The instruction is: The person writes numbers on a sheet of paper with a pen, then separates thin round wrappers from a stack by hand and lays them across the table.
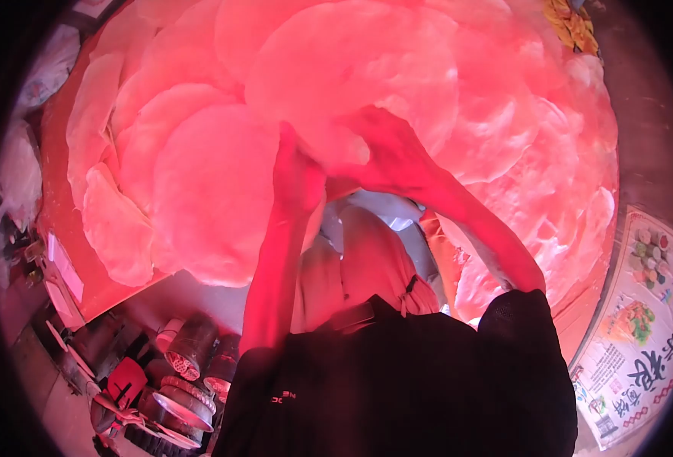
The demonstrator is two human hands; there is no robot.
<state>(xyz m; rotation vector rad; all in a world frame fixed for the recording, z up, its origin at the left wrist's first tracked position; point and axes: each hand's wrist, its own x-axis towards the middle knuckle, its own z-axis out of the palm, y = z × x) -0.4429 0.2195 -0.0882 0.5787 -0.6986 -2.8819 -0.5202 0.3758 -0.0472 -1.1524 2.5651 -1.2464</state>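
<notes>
Thin round pancakes lie overlapping in a wide layer, all tinted by strong red light. My left hand is low over the near edge of the layer. Its fingers look pressed together and point away from me; what lies between them, if anything, is hidden. Beside it on the right, my right hand curves over the near side of a large pancake. Its thumb and fingers are apart in a C shape, the thumb reaching close to my left hand. The fingertips blur into the red surface.
At lower left, metal containers and stacked round lids stand near a red cloth or packet. Plastic bags are on the far left. A food poster with Chinese characters lies at right. Something yellow sits at upper right.
</notes>
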